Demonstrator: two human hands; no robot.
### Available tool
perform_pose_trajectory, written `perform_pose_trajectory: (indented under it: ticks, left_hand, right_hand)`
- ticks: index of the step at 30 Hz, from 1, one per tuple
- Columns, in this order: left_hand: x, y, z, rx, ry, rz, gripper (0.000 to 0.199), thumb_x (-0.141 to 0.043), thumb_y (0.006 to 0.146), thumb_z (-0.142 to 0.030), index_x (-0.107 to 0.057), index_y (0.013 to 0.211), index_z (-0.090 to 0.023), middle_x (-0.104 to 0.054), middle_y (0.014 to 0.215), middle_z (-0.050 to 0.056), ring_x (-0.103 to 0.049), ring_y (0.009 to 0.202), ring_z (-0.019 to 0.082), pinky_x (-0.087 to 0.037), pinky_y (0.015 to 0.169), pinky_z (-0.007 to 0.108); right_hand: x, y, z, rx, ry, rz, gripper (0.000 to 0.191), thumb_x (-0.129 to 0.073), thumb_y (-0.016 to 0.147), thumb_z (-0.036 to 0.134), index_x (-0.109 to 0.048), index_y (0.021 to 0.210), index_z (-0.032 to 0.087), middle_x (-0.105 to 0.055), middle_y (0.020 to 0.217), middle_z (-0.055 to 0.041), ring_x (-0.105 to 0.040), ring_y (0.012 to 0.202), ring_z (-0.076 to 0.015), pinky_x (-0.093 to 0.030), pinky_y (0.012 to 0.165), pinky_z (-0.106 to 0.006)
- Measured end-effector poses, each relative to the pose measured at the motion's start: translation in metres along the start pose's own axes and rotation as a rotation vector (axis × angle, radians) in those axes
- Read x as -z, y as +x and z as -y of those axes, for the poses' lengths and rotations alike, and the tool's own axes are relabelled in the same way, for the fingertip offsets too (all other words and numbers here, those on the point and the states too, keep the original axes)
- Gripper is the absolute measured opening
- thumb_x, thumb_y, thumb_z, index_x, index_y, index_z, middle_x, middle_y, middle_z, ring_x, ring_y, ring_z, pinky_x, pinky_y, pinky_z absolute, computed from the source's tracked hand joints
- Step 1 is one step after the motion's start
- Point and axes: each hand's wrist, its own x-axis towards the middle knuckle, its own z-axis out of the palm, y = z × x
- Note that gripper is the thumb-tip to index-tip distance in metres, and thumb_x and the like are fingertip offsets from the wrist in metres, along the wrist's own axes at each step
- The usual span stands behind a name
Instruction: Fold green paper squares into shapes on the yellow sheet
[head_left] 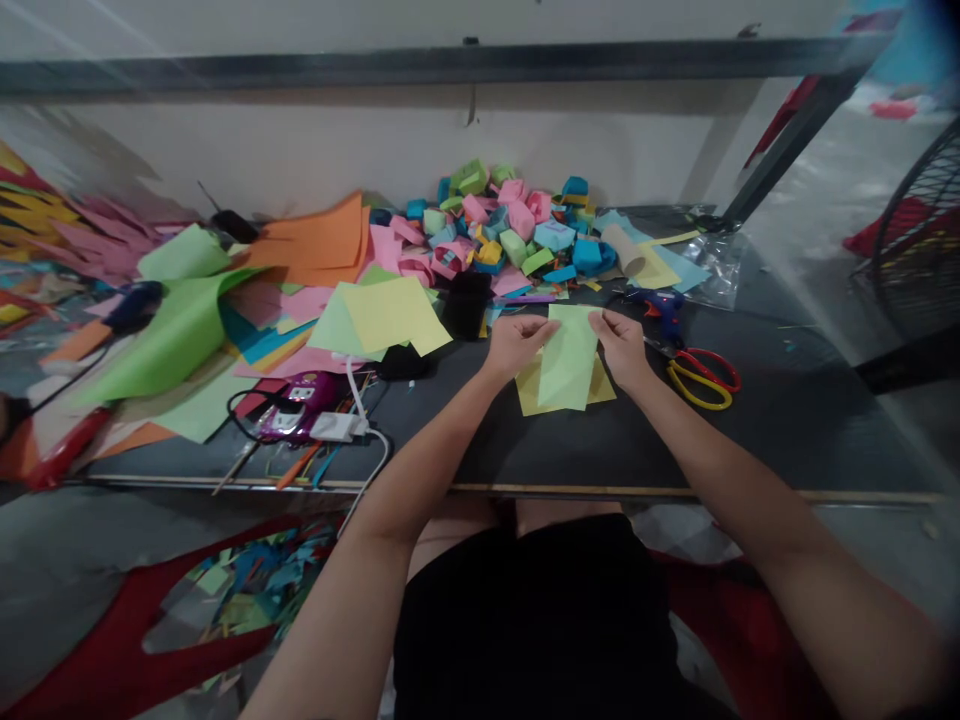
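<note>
A light green paper sheet [568, 357] lies on the dark table [787, 420], partly covering a yellow sheet [529, 390] beneath it. My left hand [512, 345] pinches the green sheet's upper left edge. My right hand [622, 347] pinches its upper right corner. Both hands rest low over the table, just in front of me.
Red-and-yellow scissors [703, 378] and a blue glue gun [663, 310] lie right of my right hand. A heap of folded coloured paper pieces [502, 230] sits behind. Loose coloured sheets [382, 315], a black cup [466, 305] and cables [352, 420] lie to the left.
</note>
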Motion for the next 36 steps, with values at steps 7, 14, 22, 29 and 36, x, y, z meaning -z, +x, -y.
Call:
perform_pose_trajectory:
  ticks: [7, 14, 22, 29, 36]
  left_hand:
    - [0.002, 0.001, -0.002, -0.021, 0.007, -0.004, 0.050, -0.080, 0.074, -0.063, -0.066, 0.060, -0.017, -0.048, 0.055, -0.002, -0.039, 0.053, 0.007, -0.030, 0.050, 0.022]
    - [-0.001, -0.001, -0.011, 0.034, -0.080, -0.021, 0.061, -0.081, 0.066, -0.075, -0.065, 0.059, -0.017, -0.047, 0.048, -0.003, -0.042, 0.045, 0.007, -0.032, 0.044, 0.022]
    - [-0.007, -0.003, 0.000, 0.105, -0.137, -0.194, 0.047, -0.085, 0.071, -0.063, -0.079, 0.075, -0.016, -0.064, 0.061, -0.001, -0.051, 0.053, 0.008, -0.040, 0.049, 0.022]
    - [-0.009, 0.001, 0.009, 0.105, -0.195, -0.299, 0.040, -0.086, 0.073, -0.057, -0.082, 0.080, -0.018, -0.073, 0.072, 0.001, -0.061, 0.064, 0.012, -0.051, 0.061, 0.024]
    - [0.001, 0.007, 0.013, 0.065, -0.156, -0.410, 0.040, -0.083, 0.078, -0.059, -0.078, 0.078, -0.019, -0.067, 0.069, -0.001, -0.057, 0.064, 0.012, -0.046, 0.058, 0.024]
  right_hand:
    - [0.000, 0.001, 0.002, -0.003, 0.004, -0.020, 0.070, -0.069, 0.067, 0.091, -0.061, 0.061, 0.022, -0.050, 0.056, 0.0017, -0.047, 0.052, -0.0129, -0.044, 0.050, -0.028]
    - [0.002, 0.004, 0.001, -0.129, 0.048, 0.169, 0.059, -0.090, 0.053, 0.075, -0.076, 0.069, 0.020, -0.071, 0.066, -0.0042, -0.069, 0.067, -0.0229, -0.058, 0.064, -0.036]
    - [0.003, -0.004, 0.011, -0.252, -0.015, 0.285, 0.061, -0.092, 0.050, 0.075, -0.077, 0.067, 0.019, -0.077, 0.068, -0.0064, -0.072, 0.064, -0.0208, -0.062, 0.061, -0.033]
    - [0.006, -0.003, 0.012, -0.353, 0.000, 0.380, 0.055, -0.099, 0.044, 0.065, -0.078, 0.066, 0.018, -0.079, 0.072, -0.0069, -0.072, 0.064, -0.0182, -0.064, 0.064, -0.030]
    - [0.002, -0.007, 0.014, -0.349, -0.007, 0.482, 0.047, -0.100, 0.048, 0.056, -0.077, 0.065, 0.019, -0.076, 0.069, -0.0037, -0.075, 0.068, -0.0192, -0.067, 0.070, -0.033]
